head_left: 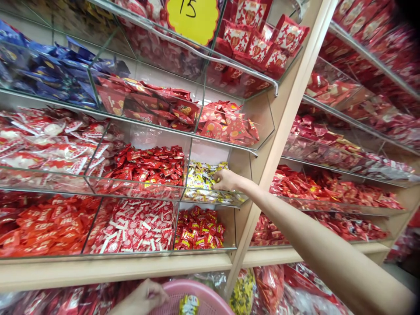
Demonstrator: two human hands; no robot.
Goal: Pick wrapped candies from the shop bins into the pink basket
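Observation:
From the right, my right hand (225,180) reaches into a glass compartment of small yellow-and-white wrapped candies (201,176). Its fingers are bent together at the candies; what lies between them is too small to make out. Low in the view, my left hand (148,295) is at the left rim of a pink plastic basket (197,286), its fingers curled and partly blurred. Inside the basket lies a yellow-and-white packet (189,305).
Glass-fronted shelves (210,197) hold red, blue and white wrapped sweets around my right hand. A wooden upright (278,131) stands beside my right forearm. Bagged sweets (243,291) lie below the shelf, and a yellow price sign (193,19) hangs above.

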